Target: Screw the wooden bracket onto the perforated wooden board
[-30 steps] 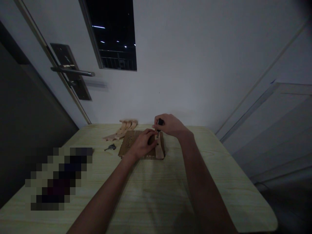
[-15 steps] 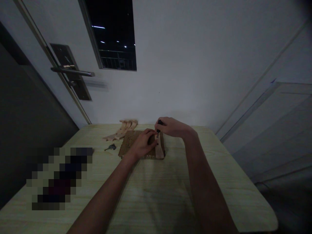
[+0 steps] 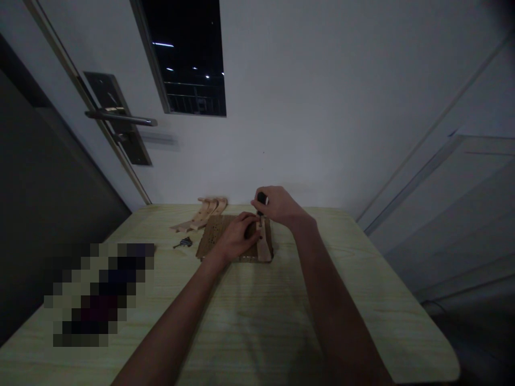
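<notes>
right hand closed around a black-handled screwdriver, pale wooden piece just beneath

There are two hands, one screwdriver and one board. Three wooden pieces lie at its ten o'clock, one wooden piece at three, one dark pile at nine

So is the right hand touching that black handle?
Touching. The head view shows the right hand curled around the black handle, with no gap between them.
</notes>
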`<state>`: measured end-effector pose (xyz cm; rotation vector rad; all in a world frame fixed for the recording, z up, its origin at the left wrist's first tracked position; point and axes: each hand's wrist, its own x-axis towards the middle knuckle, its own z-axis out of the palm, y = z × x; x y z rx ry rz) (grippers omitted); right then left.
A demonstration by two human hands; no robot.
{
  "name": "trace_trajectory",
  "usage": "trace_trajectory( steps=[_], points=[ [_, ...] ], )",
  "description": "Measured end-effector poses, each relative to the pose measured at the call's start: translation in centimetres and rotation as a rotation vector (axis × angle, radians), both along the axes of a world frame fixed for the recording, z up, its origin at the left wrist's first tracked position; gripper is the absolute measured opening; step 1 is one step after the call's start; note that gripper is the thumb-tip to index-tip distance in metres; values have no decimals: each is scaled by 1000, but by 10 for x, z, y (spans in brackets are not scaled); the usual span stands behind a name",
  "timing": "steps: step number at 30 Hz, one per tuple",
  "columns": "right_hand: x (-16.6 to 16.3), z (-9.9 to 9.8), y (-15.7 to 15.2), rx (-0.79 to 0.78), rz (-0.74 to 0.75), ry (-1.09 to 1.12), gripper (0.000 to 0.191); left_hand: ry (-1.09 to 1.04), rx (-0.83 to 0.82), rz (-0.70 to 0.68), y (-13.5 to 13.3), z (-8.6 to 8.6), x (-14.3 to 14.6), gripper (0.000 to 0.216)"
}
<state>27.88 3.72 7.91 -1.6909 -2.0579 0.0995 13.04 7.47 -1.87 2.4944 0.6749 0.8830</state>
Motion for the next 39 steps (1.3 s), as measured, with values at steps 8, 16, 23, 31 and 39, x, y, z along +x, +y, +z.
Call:
trace_trajectory(
  steps=[8, 16, 23, 31, 39],
  points=[
    [6, -6, 3, 40, 121, 1, 9, 6, -8, -8, 1, -2, 0, 28],
    [11, -1, -6, -115, 191, 142, 18, -1, -10, -9, 0, 0, -2, 29],
    [7, 5, -10, -141, 103, 115, 15, 7, -6, 5, 1, -1, -2, 29],
    [3, 8, -6, -49, 35, 49, 6, -3, -2, -3, 1, -4, -2, 28],
    [-6, 0, 0, -61, 225, 121, 15, 45, -7, 16, 0, 2, 1, 30]
  ],
)
